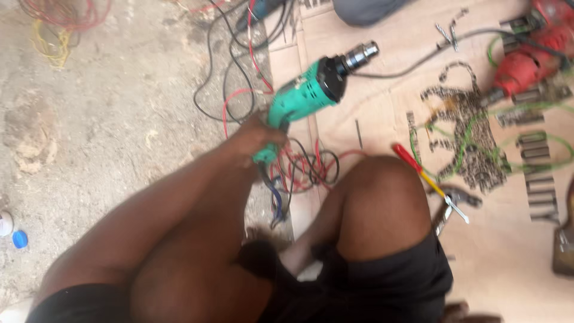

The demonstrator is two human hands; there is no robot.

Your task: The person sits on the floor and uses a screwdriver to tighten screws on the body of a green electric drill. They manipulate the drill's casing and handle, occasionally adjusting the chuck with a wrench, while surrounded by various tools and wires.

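On a dusty concrete floor [107,119] beside cardboard [382,101] strewn with tools, the left hand [254,139] clasps the green drill [308,90] by its handle, chuck raised over tangled wires [299,167]; it looks heavy, rigid, best gripped there; right hand unseen.

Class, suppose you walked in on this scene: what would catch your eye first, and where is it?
The green electric drill, held up mid-frame by the left hand, stands out most. A red power tool lies top right on the cardboard sheet, and a tangle of red and black wires sits below the drill.
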